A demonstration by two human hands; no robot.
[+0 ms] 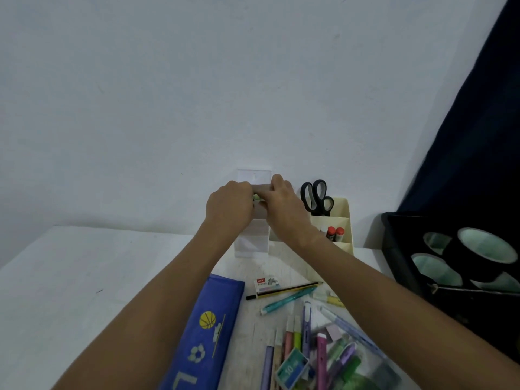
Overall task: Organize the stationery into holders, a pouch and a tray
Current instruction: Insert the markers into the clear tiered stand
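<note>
My left hand [229, 208] and my right hand [284, 204] meet at the top of a clear acrylic holder [251, 243] that stands against the wall. Between the fingers shows a small pale green item [256, 197]; I cannot tell what it is or which hand grips it. A cream compartment holder [342, 220] to the right contains black scissors [316, 197] and red-capped glue sticks [334, 232]. A blue pouch [208, 330] with a basketball print lies near me. Loose pens and markers [306, 333], a black-and-yellow pencil [284, 290] and a staples box [266, 284] lie on the white table [84, 277].
A black tray [399, 249] with dark tape rolls [484, 249] sits at the right, under a dark curtain [478, 122]. A teal box [291, 368] and a clear bag of markers [354, 361] lie at the near edge. The white wall stands right behind the holders.
</note>
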